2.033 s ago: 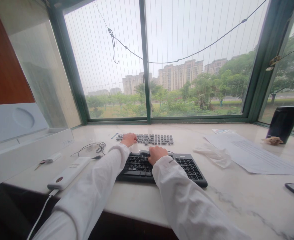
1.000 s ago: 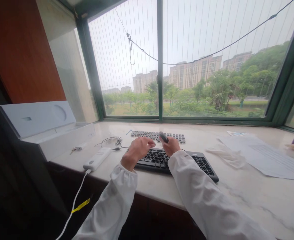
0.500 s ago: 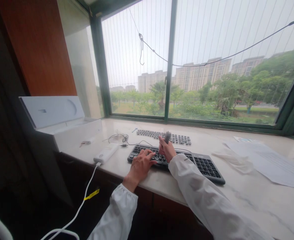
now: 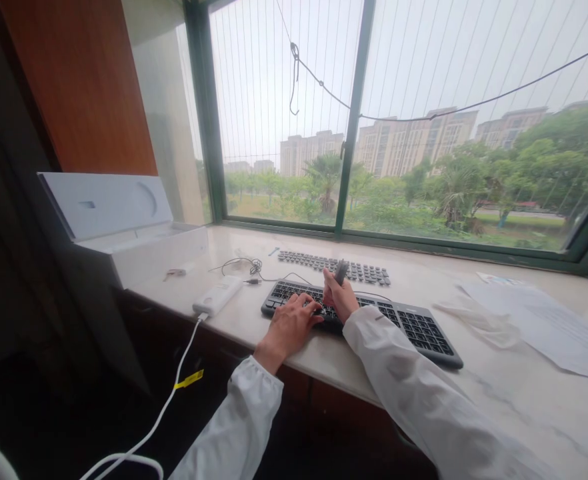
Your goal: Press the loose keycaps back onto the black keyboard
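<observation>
A black keyboard [image 4: 421,332] lies at a slant along the front of the marble-patterned counter. My left hand [image 4: 294,327] rests palm down on its left part, fingers spread over the keys and thumb near the front edge. My right hand [image 4: 340,297] is closed around a small dark brush [image 4: 341,269], whose bristle-like end points up. That fist is just above the keyboard's middle, and its lower side hides what is under it. Behind the keyboard, loose grey keycaps [image 4: 369,273] are laid out in rows.
Left of the keyboard are a white power adapter [image 4: 217,295] with a white cable [image 4: 187,353], a USB plug [image 4: 253,282] on a dark cord, and an open white box [image 4: 109,210]. On the right lie a crumpled clear bag [image 4: 479,320] and paper sheets [image 4: 539,327]. A window stands behind.
The view has shifted slightly, so the whole scene sits a little further right. Both hands keep nearly the same pose on and over the keyboard, with the brush still held upright.
</observation>
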